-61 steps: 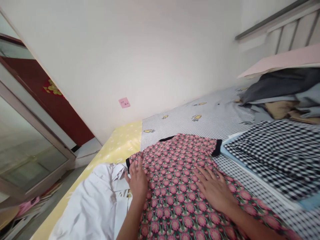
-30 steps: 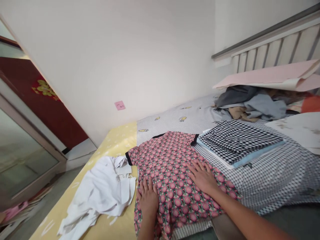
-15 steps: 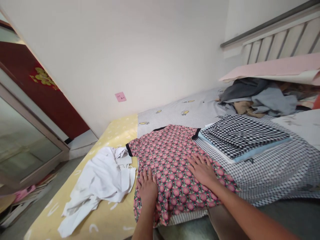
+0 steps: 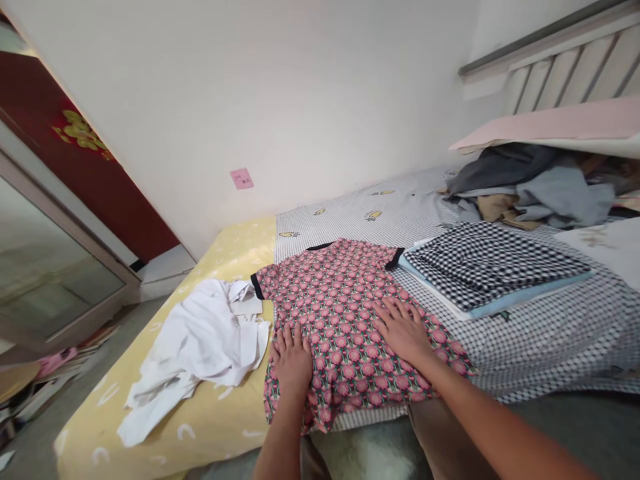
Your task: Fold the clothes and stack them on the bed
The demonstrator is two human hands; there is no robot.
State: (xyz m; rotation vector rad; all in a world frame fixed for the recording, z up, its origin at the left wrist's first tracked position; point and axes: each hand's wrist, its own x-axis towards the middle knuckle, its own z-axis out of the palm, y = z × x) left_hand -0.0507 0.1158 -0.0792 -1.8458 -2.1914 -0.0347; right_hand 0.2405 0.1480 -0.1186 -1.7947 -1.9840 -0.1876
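A pink floral short-sleeved shirt (image 4: pixel 340 300) with black trim at neck and cuffs lies spread on the bed, its neck toward the wall. My left hand (image 4: pixel 291 357) rests flat on its lower left side, fingers spread. On the right half of the shirt lies my right hand (image 4: pixel 403 327), palm down with the fingers apart. Neither hand grips the cloth. Left of the shirt is a crumpled white garment (image 4: pixel 200 340). A folded black-and-white checked cloth (image 4: pixel 495 263) sits on light blue and white folded pieces, close to the shirt's right sleeve.
The bed has a yellow sheet (image 4: pixel 240 243) at left and a checked sheet (image 4: pixel 540 340) at right. Grey and tan clothes (image 4: pixel 545 183) are heaped under a pink-topped board (image 4: pixel 555 127). Behind the bed rises a white wall (image 4: pixel 300 100) with a pink note (image 4: pixel 242 179).
The view has shifted slightly, so the scene sits a little higher. Both hands stay flat on the shirt in nearly the same places.
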